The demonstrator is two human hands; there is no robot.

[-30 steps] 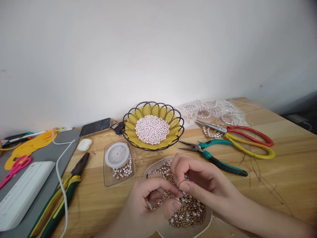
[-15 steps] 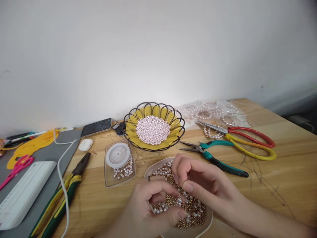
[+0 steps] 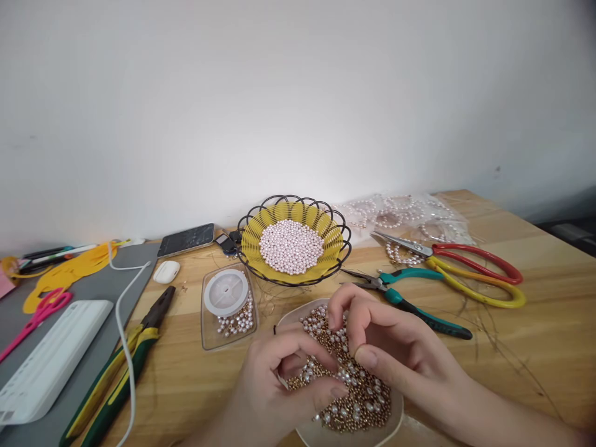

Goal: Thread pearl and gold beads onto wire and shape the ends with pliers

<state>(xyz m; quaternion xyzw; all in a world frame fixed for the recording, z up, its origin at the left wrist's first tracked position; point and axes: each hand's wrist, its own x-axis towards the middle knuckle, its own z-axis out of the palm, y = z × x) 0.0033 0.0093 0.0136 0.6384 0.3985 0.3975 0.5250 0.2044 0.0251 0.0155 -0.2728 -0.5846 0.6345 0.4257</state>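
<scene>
My left hand [image 3: 288,372] curves over the left side of a white tray [image 3: 395,422] of gold beads and white pearl beads [image 3: 358,397]. Its thumb and forefinger stand apart, with beads showing in the gap. To the right, my right hand [image 3: 395,341] is above the same tray, thumb and forefinger tips pinched together. Whatever may be between those tips is too small to make out. A yellow basket [image 3: 249,239] with a black looped rim holds pale pink pearl beads [image 3: 291,246] behind the tray.
Left of the tray lies a clear box [image 3: 205,338] with a white spool [image 3: 226,292] and pearls. Teal-handled pliers [image 3: 400,292] and red-and-yellow scissors [image 3: 475,267] lie right. Green-and-yellow pliers [image 3: 125,366], a white cable [image 3: 123,335], a power strip [image 3: 56,360] and phone [image 3: 186,239] are left.
The whole view has shifted slightly rightward. My right hand's fingers have spread a little from the left hand, uncovering more beads between them. My left hand keeps nearly the same pose.
</scene>
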